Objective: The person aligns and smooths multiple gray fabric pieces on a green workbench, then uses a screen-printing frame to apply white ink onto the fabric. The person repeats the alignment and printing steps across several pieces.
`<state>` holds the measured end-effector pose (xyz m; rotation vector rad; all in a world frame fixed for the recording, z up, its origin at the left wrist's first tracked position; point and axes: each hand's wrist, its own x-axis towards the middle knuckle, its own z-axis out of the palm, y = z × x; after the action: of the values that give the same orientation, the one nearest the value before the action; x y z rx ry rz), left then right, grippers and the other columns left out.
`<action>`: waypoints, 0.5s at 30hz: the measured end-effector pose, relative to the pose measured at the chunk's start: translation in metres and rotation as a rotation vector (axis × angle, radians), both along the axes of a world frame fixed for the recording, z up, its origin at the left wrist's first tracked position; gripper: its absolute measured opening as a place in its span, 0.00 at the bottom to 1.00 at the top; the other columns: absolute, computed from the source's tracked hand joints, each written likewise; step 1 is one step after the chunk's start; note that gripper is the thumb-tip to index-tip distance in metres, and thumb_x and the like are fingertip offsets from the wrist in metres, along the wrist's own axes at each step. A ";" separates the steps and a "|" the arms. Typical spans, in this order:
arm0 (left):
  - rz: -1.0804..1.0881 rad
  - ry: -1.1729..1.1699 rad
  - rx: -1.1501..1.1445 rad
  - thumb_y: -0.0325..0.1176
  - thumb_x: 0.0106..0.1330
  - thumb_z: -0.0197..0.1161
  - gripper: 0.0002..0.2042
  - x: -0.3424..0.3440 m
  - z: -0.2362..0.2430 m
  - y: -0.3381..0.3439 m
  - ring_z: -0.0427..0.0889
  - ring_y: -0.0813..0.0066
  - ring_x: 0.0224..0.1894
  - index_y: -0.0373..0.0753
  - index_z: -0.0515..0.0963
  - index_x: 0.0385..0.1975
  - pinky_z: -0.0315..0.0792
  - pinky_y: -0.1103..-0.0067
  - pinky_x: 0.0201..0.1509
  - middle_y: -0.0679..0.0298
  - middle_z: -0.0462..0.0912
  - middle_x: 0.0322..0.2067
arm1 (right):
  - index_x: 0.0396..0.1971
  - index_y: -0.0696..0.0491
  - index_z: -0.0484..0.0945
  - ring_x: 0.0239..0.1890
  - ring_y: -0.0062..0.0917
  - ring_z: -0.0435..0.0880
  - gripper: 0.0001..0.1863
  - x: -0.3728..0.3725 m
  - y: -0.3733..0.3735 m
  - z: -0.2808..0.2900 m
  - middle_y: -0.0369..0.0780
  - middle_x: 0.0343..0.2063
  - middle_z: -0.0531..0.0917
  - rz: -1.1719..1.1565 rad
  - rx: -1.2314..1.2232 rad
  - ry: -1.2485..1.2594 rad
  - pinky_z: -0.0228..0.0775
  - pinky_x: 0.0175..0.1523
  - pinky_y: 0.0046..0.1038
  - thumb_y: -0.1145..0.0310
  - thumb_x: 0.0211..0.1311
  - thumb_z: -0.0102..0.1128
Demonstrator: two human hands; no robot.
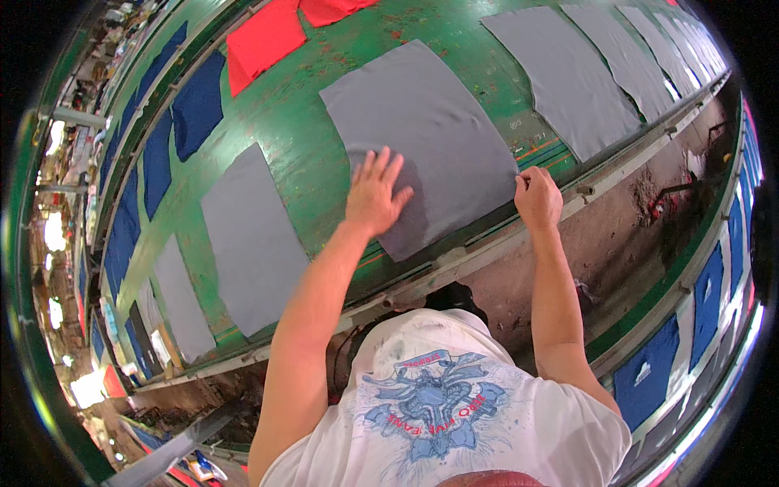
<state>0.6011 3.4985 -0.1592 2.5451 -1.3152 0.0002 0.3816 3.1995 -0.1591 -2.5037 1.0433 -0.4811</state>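
Observation:
A grey fabric panel lies on the green table in front of me, with slight wrinkles toward its right half. My left hand rests on or just over the panel's left edge, fingers spread, its shadow falling across the cloth. At the panel's near right corner, my right hand has thumb and fingers pinched together on the fabric's edge. The fingertips of that hand partly cover the corner.
More grey panels lie to the left and right. Red cloths and navy cloths line the far side. A metal rail runs along the near edge. Behind on the right, another table carries navy pieces.

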 end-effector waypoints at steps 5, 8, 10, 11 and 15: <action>0.277 -0.042 0.161 0.66 0.82 0.51 0.41 0.041 -0.018 -0.014 0.48 0.42 0.88 0.45 0.61 0.85 0.45 0.41 0.87 0.53 0.53 0.87 | 0.39 0.50 0.89 0.42 0.46 0.90 0.12 -0.004 -0.004 -0.001 0.44 0.41 0.90 -0.058 0.078 -0.046 0.82 0.47 0.46 0.58 0.66 0.78; 0.281 0.012 0.181 0.69 0.82 0.46 0.42 0.042 -0.017 -0.014 0.44 0.42 0.89 0.45 0.59 0.86 0.40 0.43 0.89 0.54 0.48 0.88 | 0.37 0.50 0.91 0.41 0.45 0.91 0.13 -0.001 -0.014 0.005 0.44 0.38 0.91 -0.008 0.126 0.145 0.82 0.47 0.46 0.56 0.64 0.80; 0.232 -0.033 0.111 0.63 0.81 0.54 0.38 0.029 -0.013 -0.011 0.53 0.41 0.86 0.43 0.66 0.82 0.49 0.45 0.87 0.51 0.57 0.85 | 0.35 0.53 0.90 0.39 0.45 0.92 0.12 0.005 -0.021 0.010 0.44 0.35 0.92 0.043 0.216 0.184 0.82 0.45 0.45 0.59 0.64 0.79; 0.212 -0.063 0.073 0.61 0.81 0.58 0.37 0.018 -0.011 -0.009 0.58 0.41 0.84 0.42 0.69 0.80 0.53 0.46 0.86 0.50 0.61 0.83 | 0.35 0.54 0.90 0.39 0.44 0.92 0.12 0.008 -0.026 0.012 0.44 0.35 0.92 0.099 0.252 0.170 0.82 0.45 0.45 0.60 0.65 0.79; -0.099 0.194 -0.340 0.48 0.71 0.73 0.27 -0.055 0.004 0.019 0.80 0.42 0.67 0.39 0.82 0.64 0.75 0.55 0.71 0.49 0.82 0.65 | 0.51 0.55 0.89 0.34 0.29 0.89 0.15 0.030 -0.027 0.022 0.42 0.36 0.91 0.146 0.546 0.052 0.82 0.40 0.36 0.67 0.67 0.75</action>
<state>0.5464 3.5177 -0.1555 2.1380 -1.2446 -0.0378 0.4117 3.1722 -0.1373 -2.0872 0.8580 -0.0691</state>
